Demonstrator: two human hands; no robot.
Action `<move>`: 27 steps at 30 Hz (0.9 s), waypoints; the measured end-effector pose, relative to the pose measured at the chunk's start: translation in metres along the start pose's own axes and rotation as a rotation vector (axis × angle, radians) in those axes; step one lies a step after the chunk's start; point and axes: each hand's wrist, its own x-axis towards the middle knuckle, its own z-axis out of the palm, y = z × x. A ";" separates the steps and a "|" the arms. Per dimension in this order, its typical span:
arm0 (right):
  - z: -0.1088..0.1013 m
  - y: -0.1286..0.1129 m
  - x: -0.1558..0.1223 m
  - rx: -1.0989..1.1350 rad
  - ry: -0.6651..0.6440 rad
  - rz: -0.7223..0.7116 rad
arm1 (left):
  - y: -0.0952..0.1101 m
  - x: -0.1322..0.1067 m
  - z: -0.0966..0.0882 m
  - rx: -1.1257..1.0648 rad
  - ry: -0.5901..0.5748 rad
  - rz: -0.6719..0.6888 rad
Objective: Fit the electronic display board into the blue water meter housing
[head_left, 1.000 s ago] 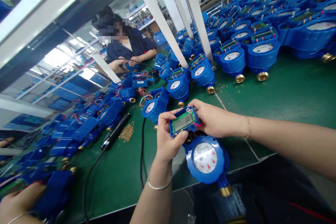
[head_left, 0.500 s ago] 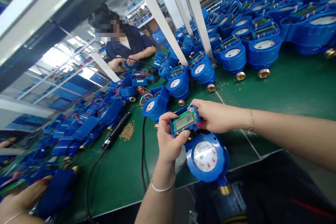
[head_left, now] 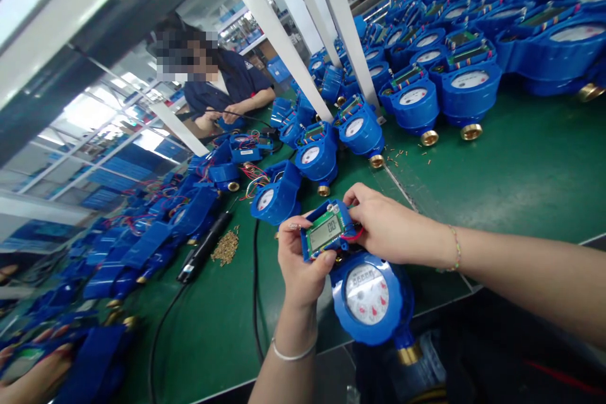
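Meter (head_left: 367, 300), glossy blue (brass-ended), clasped by left hand (head_left: 299, 268); right hand (head_left: 391, 227) curled against it, hold unclear.

At the frame's centre, the meter's (head_left: 396, 290) display (head_left: 326, 233) reads two zeros, while the counter digits (head_left: 363, 277) on its dial (head_left: 367, 297) below and a white label (head_left: 247, 152) on a blue housing (head_left: 256, 154) farther up and left are illegible.

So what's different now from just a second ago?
Only a little! The right hand has its fingers looking a bit more bent at the board. The view shifted slightly too, so the meters on the table sit a little farther left in the picture. Nothing was picked up or let go. The left hand still holds the board, and the screws are still in their pile.
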 end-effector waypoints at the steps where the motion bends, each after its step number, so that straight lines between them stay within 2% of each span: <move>1: 0.002 -0.001 -0.002 0.021 0.010 0.009 | 0.000 0.000 0.000 -0.005 -0.008 0.000; 13: 0.011 -0.001 -0.015 0.261 0.108 0.129 | 0.016 0.004 0.001 0.031 -0.155 0.001; 17: 0.014 0.002 -0.015 0.431 0.076 0.184 | 0.019 0.003 -0.001 0.161 -0.187 -0.056; 21: 0.017 0.009 -0.012 0.469 0.013 0.191 | 0.016 0.000 -0.005 0.233 -0.200 -0.125; 27: 0.015 0.016 -0.016 0.497 -0.056 0.302 | 0.019 0.004 -0.011 0.259 -0.253 -0.175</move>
